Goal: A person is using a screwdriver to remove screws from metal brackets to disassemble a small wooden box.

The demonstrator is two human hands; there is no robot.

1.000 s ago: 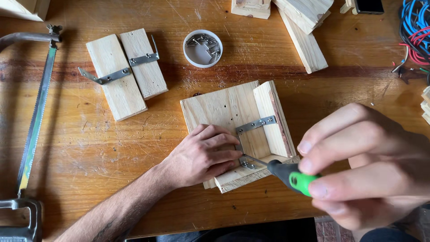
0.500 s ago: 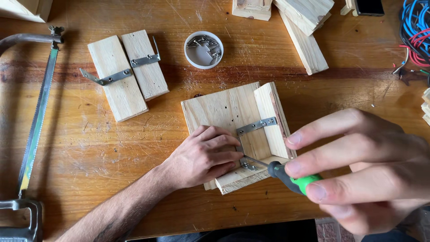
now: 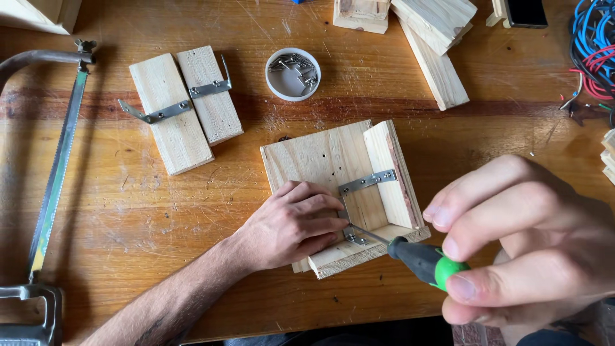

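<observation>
A small wooden assembly [image 3: 320, 157] of pale boards lies near the table's front edge, with a metal bracket [image 3: 367, 182] joining its flat board to an upright one. My left hand [image 3: 291, 224] presses flat on it, fingertips beside a second bracket [image 3: 354, 236] at the lower corner. My right hand [image 3: 519, 240], large and close to the camera, grips a screwdriver [image 3: 419, 259] with a black and green handle. Its metal shaft points left, with the tip at that lower bracket.
Two pale boards joined by metal brackets [image 3: 182, 106] lie at the upper left. A round white tub of screws [image 3: 293, 74] sits behind the assembly. A hacksaw [image 3: 54, 173] lies along the left edge. Loose wood blocks [image 3: 432, 48] and coloured wires [image 3: 592, 45] are at the back right.
My right hand has shifted slightly on the screwdriver handle, fingers turning. The left hand and the wooden assembly stay where they were.
</observation>
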